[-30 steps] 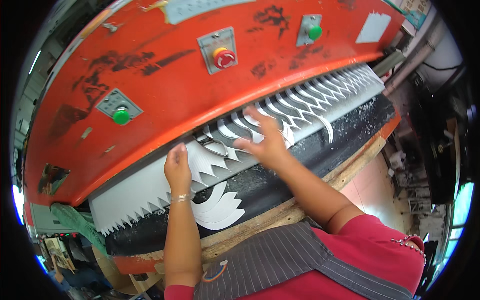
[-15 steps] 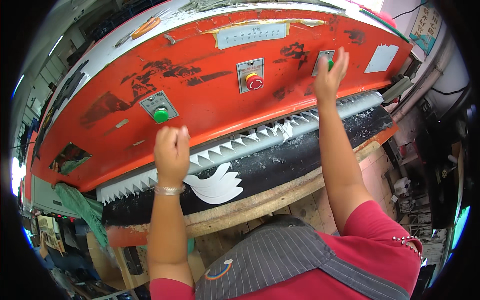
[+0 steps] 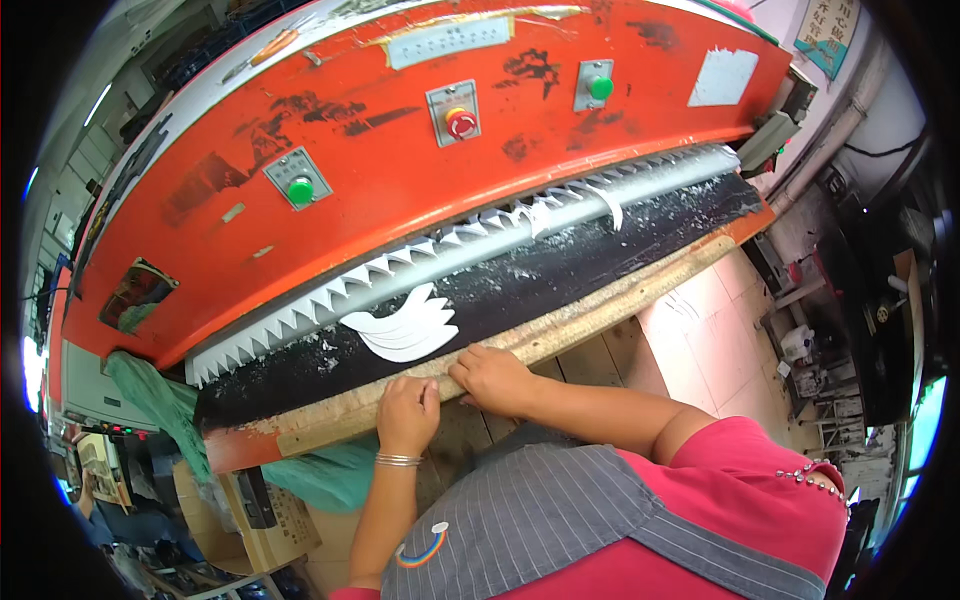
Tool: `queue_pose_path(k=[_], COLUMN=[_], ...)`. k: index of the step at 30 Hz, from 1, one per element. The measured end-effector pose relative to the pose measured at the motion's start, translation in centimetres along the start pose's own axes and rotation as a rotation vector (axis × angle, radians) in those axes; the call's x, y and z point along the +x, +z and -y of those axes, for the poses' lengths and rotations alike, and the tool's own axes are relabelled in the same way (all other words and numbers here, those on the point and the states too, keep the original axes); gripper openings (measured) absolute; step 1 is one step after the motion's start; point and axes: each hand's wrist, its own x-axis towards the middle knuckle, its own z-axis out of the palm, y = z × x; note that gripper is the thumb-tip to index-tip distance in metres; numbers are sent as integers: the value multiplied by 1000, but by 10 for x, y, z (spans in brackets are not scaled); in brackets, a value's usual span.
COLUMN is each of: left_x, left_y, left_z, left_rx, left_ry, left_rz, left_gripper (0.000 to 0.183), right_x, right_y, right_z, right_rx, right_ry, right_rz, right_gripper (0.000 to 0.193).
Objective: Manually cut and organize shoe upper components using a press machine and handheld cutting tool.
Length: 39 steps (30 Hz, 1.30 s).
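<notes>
My left hand [image 3: 408, 415] rests at the wooden front edge [image 3: 560, 325] of a red machine, its fingers curled into a loose fist. Close beside it, my right hand [image 3: 492, 380] lies on the same edge, fingers bent inward and nothing visible in them. Just beyond both hands, a fanned stack of white curved strips [image 3: 408, 328] lies on the black work surface [image 3: 520, 285]. Behind the stack, white sheet material with a zigzag edge [image 3: 270, 330] runs along a long grey bar [image 3: 590, 212]. A loose white curl [image 3: 610, 207] hangs over the bar.
The red front panel [image 3: 370, 190] carries a left green button [image 3: 300, 191], a red emergency button [image 3: 461, 123] and a right green button [image 3: 600, 88]. Orange-handled scissors [image 3: 275, 45] lie on top. Green cloth [image 3: 160, 395] hangs at the left end; a cardboard box [image 3: 270, 530] stands below.
Both hands have dropped from near the green buttons to the wooden edge, the right one moving far leftward. The view has shifted slightly. Another white curl now shows over the bar.
</notes>
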Motion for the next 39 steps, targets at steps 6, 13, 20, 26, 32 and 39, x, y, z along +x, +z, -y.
queue_pose_path(k=[6, 13, 20, 26, 32, 39], left_x=[7, 34, 102, 121, 125, 73], left_y=[5, -23, -29, -35, -23, -59], left_z=[9, 19, 8, 23, 12, -12], left_rx=[-31, -152, -476, -686, -1822, -1490], left_ry=[-26, -76, -215, -264, -469, -508], left_rz=[-1, 374, 462, 287, 152, 459], left_gripper=[11, 18, 17, 30, 53, 51], right_x=[7, 94, 205, 169, 103, 70], right_y=[-3, -60, -19, -28, -75, -69], right_z=[-5, -52, -132, -157, -75, -38], right_rx=[22, 210, -85, 444, 819, 1017], right_ry=[24, 387, 618, 421, 186, -16], right_rz=[0, 263, 2, -338, -54, 287], right_gripper=[29, 42, 48, 42, 37, 31])
